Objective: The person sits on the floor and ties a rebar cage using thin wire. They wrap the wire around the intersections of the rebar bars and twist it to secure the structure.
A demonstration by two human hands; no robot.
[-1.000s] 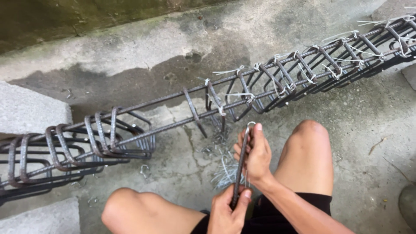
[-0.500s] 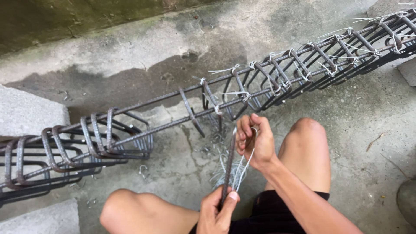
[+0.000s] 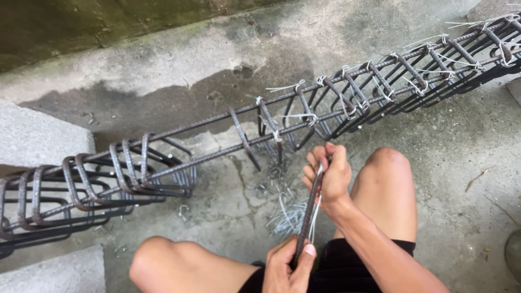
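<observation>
I squat over a long rebar cage (image 3: 304,116) that lies across the concrete floor from lower left to upper right. My left hand (image 3: 288,266) grips the lower end of a short dark steel rod (image 3: 307,212) between my knees. My right hand (image 3: 328,174) is closed around the rod's upper end, together with thin light tie wire (image 3: 315,217) that runs down beside the rod. The right hand sits just below the cage's lower bar. White wire ties (image 3: 296,87) show on the cage's right half; the loose stirrups (image 3: 130,168) at left are bunched together.
A bundle of cut tie wires (image 3: 287,217) lies on the floor between my knees. Grey concrete blocks (image 3: 38,135) support the cage at left, another block (image 3: 54,268) at lower left. A mossy wall (image 3: 108,21) runs along the top. Bits of wire litter the floor.
My right hand has shifted a little along the rod's top, pulling the tie wire alongside it. The left hand keeps its hold low on the rod. The view has drifted slightly.
</observation>
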